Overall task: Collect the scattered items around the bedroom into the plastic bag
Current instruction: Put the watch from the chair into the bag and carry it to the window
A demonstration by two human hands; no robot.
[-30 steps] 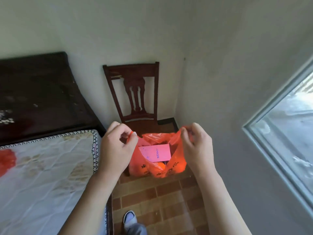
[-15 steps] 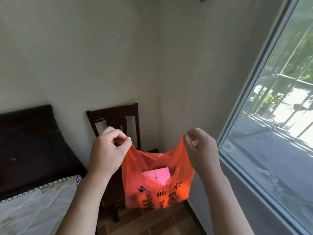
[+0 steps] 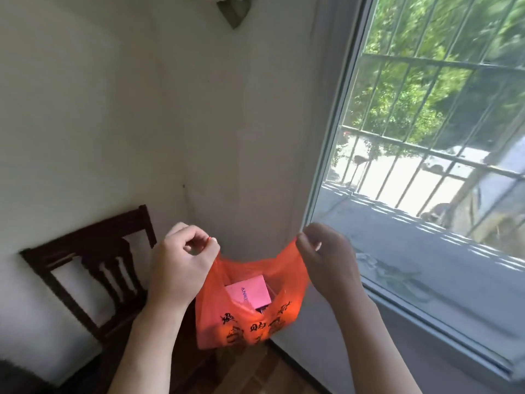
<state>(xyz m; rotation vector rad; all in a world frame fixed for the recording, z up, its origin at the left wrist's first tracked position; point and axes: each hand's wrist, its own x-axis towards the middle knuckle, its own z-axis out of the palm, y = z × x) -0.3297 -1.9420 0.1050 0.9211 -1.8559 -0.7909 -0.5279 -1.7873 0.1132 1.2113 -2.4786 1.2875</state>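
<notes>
Left hand (image 3: 181,265) pinches the left handle of the orange plastic bag (image 3: 250,322); right hand (image 3: 326,260) pinches the right handle. Bag hangs between both hands, mouth held open, black characters printed on its front. Pink box (image 3: 250,291) sits inside. Dark wooden chair (image 3: 85,268) stands behind, against the wall. Barred window (image 3: 426,155) at right.

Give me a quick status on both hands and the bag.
Left hand and right hand each pinch the orange plastic bag by its rim, mouth held open. Pink box inside. Bag hangs beside the dark wooden chair; nothing blocking.
</notes>
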